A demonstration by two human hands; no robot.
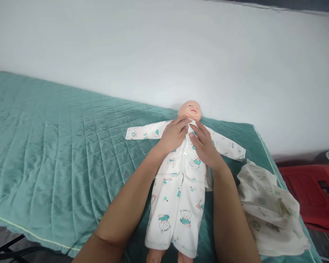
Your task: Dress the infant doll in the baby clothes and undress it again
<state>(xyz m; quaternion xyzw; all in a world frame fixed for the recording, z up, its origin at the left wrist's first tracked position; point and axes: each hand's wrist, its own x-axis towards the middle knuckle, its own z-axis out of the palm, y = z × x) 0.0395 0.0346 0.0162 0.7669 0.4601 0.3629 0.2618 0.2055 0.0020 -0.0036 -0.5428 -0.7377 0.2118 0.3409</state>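
Note:
A baby doll point(190, 109) lies face up, its head toward the wall. It wears a white printed jacket point(170, 162) with a round button at mid-chest, and matching trousers point(164, 212). Both sleeves stretch out sideways. My left hand point(175, 133) rests on the upper chest at the collar, fingers close to the jacket's front edge. On the other side of the front, my right hand point(204, 142) touches the jacket, its fingers bent near the collar. Whether either hand pinches the cloth is hidden.
A green quilted cover point(71, 146) lies under the doll. Crumpled pale printed cloth point(268, 212) is at the right edge. Beyond it, lower down, is a red plastic object point(312, 190). A white wall point(153, 47) stands behind the bed.

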